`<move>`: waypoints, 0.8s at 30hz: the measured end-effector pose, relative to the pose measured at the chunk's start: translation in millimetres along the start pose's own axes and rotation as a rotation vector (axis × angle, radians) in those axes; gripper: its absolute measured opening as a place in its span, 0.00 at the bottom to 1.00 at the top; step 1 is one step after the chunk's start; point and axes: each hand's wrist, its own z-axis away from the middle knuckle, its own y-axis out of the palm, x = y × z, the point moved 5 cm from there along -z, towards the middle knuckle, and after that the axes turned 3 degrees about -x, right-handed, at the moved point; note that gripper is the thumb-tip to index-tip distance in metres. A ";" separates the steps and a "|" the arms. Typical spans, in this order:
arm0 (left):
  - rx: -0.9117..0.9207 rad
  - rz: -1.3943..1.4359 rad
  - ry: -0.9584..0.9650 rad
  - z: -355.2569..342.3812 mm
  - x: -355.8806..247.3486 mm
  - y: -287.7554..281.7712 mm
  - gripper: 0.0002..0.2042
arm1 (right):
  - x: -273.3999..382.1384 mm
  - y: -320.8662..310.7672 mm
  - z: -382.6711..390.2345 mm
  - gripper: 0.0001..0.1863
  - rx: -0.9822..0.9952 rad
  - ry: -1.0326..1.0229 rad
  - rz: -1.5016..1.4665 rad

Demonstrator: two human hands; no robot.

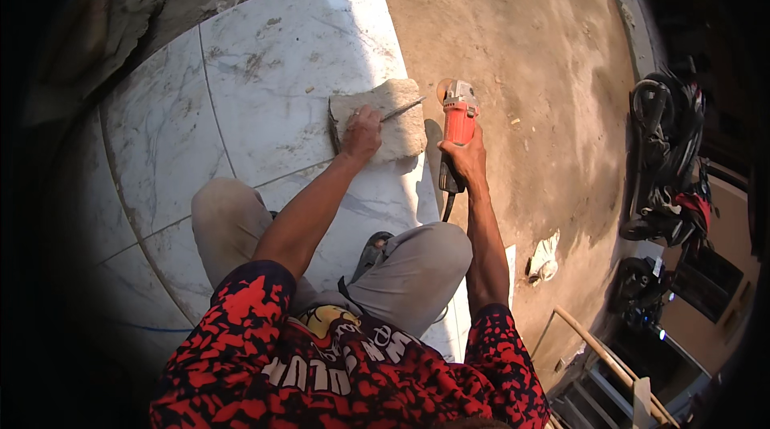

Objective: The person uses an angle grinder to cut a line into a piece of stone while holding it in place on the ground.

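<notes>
My right hand (471,158) is wrapped round the body of a red angle grinder (459,122), whose disc end points away from me and whose black cord hangs below. My left hand (361,134) rests over a rough, pale stone block (403,136). In its closed fingers is a thin metal rod (404,109), perhaps a chisel, lying across the block with its end toward the grinder. A small gap separates the rod's end from the grinder's disc. The block sits at the right edge of the white tiles (297,60).
Bare brown ground (529,108) stretches to the right of the tiles. A crumpled white object (544,257) lies there. Motorcycles (674,148) stand at the far right. Wooden poles (601,349) lean at the lower right. My knees are bent close behind the block.
</notes>
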 end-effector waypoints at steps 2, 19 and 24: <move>-0.009 -0.006 0.024 0.2 -5.1 -1.2 0.05 | 1.4 1.6 3.1 0.51 0.010 -0.045 -0.012; -0.021 -0.052 0.044 -1.0 -7.7 -1.6 0.05 | 7.7 17.3 5.7 0.51 0.073 -0.064 0.006; 0.010 -0.028 0.018 -0.3 -2.3 -1.2 0.05 | 12.3 16.3 3.5 0.52 0.109 0.021 -0.011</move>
